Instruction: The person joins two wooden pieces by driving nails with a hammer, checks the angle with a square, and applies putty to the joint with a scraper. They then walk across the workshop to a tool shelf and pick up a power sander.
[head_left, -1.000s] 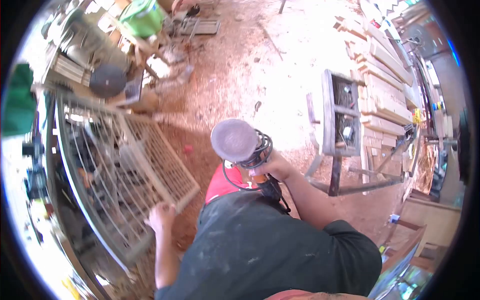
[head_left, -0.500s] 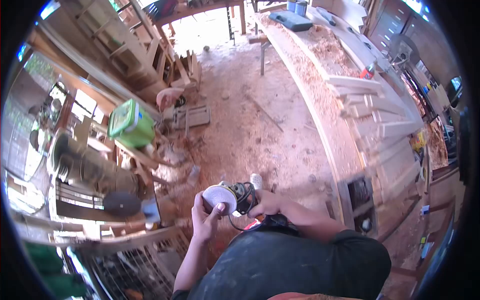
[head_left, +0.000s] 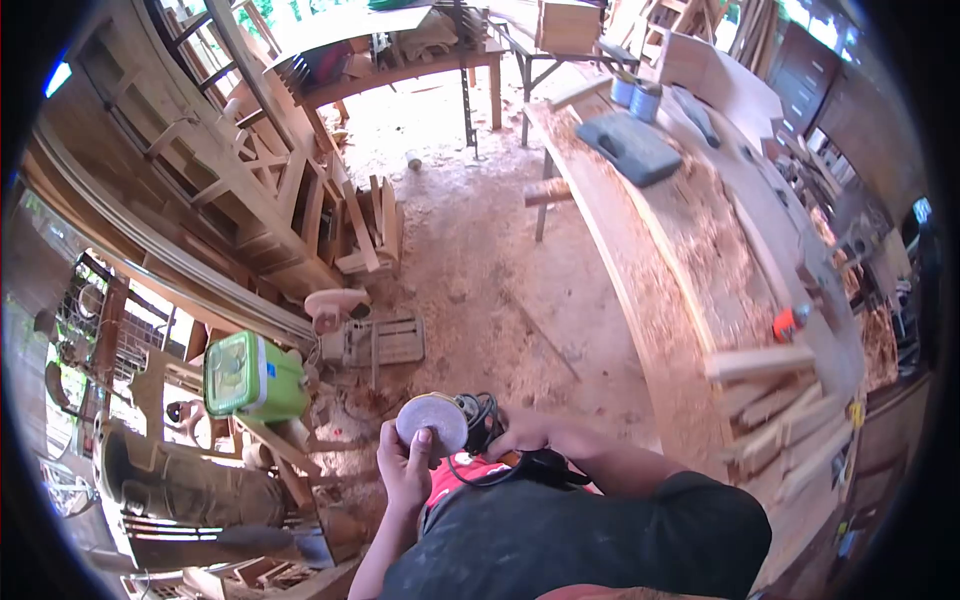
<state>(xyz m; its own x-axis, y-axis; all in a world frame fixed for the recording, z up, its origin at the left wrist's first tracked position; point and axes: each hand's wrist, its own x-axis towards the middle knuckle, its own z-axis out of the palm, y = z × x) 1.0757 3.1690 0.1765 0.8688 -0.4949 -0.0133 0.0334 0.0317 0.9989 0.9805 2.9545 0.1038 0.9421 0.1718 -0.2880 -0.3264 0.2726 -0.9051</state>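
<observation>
In front of my body I hold a disc sander (head_left: 433, 420), its round pale sanding disc turned up toward me. My left hand (head_left: 405, 468) is closed on the edge of the disc, the thumb lying across its face. On the other side, my right hand (head_left: 523, 431) wraps round the tool's body, and its fingers are partly hidden. A dark cord (head_left: 484, 482) loops below the sander near my shirt.
To the right runs a long workbench (head_left: 620, 260) with shavings, a dark case (head_left: 630, 147), blue cans (head_left: 644, 101) and several wood pieces (head_left: 770, 362). A green bin (head_left: 275, 382) stands left, near a machine on the floor (head_left: 385, 341). Timber (head_left: 370, 225) leans farther back.
My view has tilted up, showing more of the far tables and doorway. Both hands stay on the sander, its disc now facing a little more toward me.
</observation>
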